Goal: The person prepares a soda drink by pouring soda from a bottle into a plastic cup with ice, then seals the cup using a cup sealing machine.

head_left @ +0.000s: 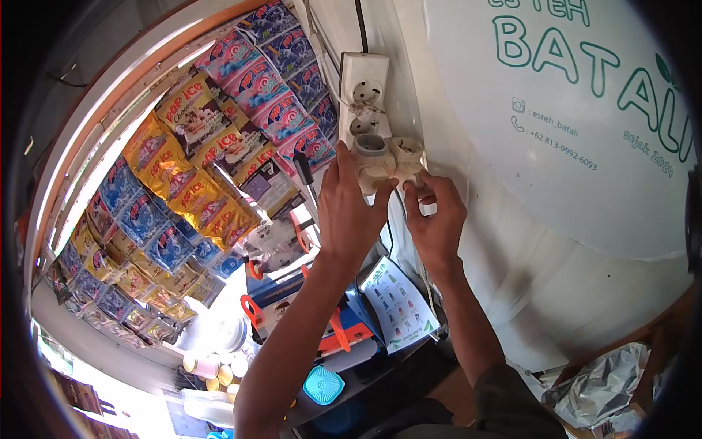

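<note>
A cream-coloured plug adapter (376,174) with round socket openings sits at the lower end of a white power strip (374,77) on the wall. My left hand (349,208) is closed around the adapter's left side, thumb on its front. On the other side, my right hand (437,219) pinches the adapter's lower right part between thumb and fingers. Some of that grip is hidden by the fingers. Above the adapter, the strip's round sockets show, with twisted string or wire across them. A dark cord (390,233) hangs below, between my hands.
Hanging drink sachets (197,194) line the left side. A white sign with green lettering (541,110) covers the right wall. Below are a printed menu sheet (398,304), an orange-and-blue machine (351,329), a turquoise lid (323,385) and a silvery plastic bag (603,384).
</note>
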`<state>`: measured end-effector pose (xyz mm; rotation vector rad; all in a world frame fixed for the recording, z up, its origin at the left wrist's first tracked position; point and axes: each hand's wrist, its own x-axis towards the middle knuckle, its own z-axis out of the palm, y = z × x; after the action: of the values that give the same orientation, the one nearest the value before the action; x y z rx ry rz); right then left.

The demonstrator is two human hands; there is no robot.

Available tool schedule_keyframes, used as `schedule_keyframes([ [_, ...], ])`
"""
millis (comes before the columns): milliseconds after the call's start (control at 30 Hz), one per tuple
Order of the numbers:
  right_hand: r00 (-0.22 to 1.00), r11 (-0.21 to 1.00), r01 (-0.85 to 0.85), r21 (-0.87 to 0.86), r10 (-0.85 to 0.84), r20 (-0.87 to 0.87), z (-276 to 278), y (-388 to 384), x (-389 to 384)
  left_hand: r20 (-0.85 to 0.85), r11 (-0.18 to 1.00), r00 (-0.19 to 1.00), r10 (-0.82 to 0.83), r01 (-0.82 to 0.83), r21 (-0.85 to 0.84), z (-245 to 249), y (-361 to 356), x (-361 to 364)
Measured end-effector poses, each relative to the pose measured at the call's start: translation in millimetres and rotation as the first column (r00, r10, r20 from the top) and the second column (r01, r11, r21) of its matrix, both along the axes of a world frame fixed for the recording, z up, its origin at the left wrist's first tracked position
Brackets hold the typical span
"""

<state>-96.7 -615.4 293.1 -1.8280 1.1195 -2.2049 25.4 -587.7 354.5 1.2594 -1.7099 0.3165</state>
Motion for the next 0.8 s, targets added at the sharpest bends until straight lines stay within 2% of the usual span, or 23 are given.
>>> schedule_keyframes([
  [133, 0.999, 0.998, 0.007, -0.068, -0.009, -0.032, 0.3, -3.3, 0.6, 0.057, 0.996, 0.996, 0.066, -0.062, -0.069, 1.2, -10.2, 3.3],
  [267, 0.998, 1.0, 0.012, -0.007, -0.012, -0.067, 2.7, 3.6, -3.7, 0.06, 0.995, 0.995, 0.079, -0.075, -0.06, 3.8, -9.3, -1.9],
  [333, 0.981, 0.993, 0.099, 0.066, -0.087, -0.173, 4.0, 14.1, -5.6, 0.083, 0.992, 0.991, 0.105, -0.099, -0.077, 2.8, -10.7, -3.2],
  [400, 0.982, 0.993, 0.082, 0.085, -0.066, -0.178, -0.2, 28.2, -10.8, 0.067, 0.993, 0.99, 0.121, -0.12, -0.008, 3.6, -12.4, -0.6],
  [467, 0.983, 0.996, 0.05, 0.072, -0.036, -0.18, 0.6, 32.9, -16.7, 0.048, 0.992, 0.991, 0.122, -0.12, -0.046, 5.7, -16.2, 4.9],
  [567, 0.924, 0.97, 0.239, -0.047, -0.242, -0.295, 8.1, 35.6, -34.8, 0.023, 0.989, 0.992, 0.121, -0.118, -0.086, 9.7, -22.4, 20.5],
  [600, 0.927, 0.972, 0.23, -0.055, -0.236, -0.292, 15.6, 34.3, -36.9, 0.016, 0.989, 0.993, 0.114, -0.112, -0.096, 13.4, -23.5, 27.7],
  [633, 0.955, 0.988, 0.157, 0.006, -0.151, -0.255, 23.5, 31.2, -38.9, -0.022, 1.0, 1.0, 0.009, -0.009, 0.01, 19.0, -24.6, 34.6],
  [667, 0.975, 0.994, 0.083, 0.065, -0.067, -0.214, 32.8, 29.1, -41.2, -0.021, 1.0, 1.0, 0.012, -0.012, 0.004, 23.6, -26.2, 41.1],
  [700, 0.987, 0.993, -0.052, 0.11, 0.067, -0.143, 46.3, 28.8, -40.3, -0.04, 0.993, 0.997, -0.07, 0.074, 0.095, 27.2, -29.0, 47.3],
  [767, 0.978, 0.993, -0.102, 0.062, 0.112, -0.175, 63.0, 14.9, -37.5, -0.094, 0.942, 0.975, -0.201, 0.219, 0.255, 32.5, -34.6, 55.7],
  [800, 0.965, 0.987, -0.158, 0.016, 0.157, -0.211, 71.7, 7.6, -35.4, -0.086, 0.944, 0.975, -0.203, 0.219, 0.246, 34.6, -35.6, 58.1],
])
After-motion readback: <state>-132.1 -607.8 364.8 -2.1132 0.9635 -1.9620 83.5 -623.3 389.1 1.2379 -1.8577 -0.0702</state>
